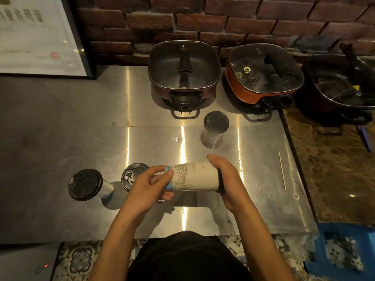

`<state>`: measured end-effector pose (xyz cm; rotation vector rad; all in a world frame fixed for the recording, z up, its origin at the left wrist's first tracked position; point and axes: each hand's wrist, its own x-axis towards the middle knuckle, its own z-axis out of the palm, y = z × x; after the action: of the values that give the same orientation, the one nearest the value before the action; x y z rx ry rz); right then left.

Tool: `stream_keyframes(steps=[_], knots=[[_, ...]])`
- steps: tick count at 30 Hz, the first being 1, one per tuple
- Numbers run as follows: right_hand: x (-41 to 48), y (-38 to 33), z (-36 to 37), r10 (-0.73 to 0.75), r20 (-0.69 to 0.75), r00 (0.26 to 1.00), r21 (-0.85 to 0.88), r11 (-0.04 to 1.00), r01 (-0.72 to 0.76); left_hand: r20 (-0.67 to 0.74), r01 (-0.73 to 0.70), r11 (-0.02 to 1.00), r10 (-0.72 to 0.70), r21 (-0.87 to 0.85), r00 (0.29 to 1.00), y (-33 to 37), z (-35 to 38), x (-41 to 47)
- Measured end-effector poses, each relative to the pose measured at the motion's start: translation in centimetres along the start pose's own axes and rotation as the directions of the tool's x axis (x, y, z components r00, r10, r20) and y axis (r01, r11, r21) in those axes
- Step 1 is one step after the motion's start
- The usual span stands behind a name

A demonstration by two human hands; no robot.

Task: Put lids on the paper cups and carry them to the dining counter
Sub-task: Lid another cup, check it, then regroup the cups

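Between both hands the paper cup [194,177] lies sideways, the left hand [150,185] curled round its base and the right hand [229,179] clamped over the black lid [220,185] at its mouth, so lidding looks under way and next needs a firm squeeze round the rim.

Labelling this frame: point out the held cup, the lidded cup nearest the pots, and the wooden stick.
held cup [194,177], head view, printed side wall.
lidded cup nearest the pots [216,122], head view, its black lid.
wooden stick [282,171], head view, mid-length.
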<state>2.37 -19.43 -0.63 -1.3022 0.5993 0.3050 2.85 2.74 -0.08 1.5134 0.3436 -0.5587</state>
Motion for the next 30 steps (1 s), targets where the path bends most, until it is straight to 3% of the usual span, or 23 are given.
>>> stream_keyframes(steps=[7,12,16,30], knots=[[-0.4,-0.6,0.6,-0.014,0.046,0.999,0.009,1.000,0.013,-0.006,-0.017,0.999,0.017,-0.040,1.000,0.9,-0.5,-0.5],[-0.7,-0.8,0.9,-0.038,0.065,0.997,-0.001,0.999,0.038,0.065,-0.038,0.995,0.044,-0.094,0.997,1.1,-1.2,-0.8],[-0.9,-1.0,1.1,-0.035,0.058,0.998,0.005,0.999,0.035,0.027,0.007,0.997,-0.005,-0.073,1.000,1.1,-1.1,-0.6],[-1.2,-1.4,1.0,-0.068,0.053,0.996,0.032,0.997,0.066,0.133,-0.012,0.996,0.023,-0.083,0.991,1.4,-1.5,-1.0]])
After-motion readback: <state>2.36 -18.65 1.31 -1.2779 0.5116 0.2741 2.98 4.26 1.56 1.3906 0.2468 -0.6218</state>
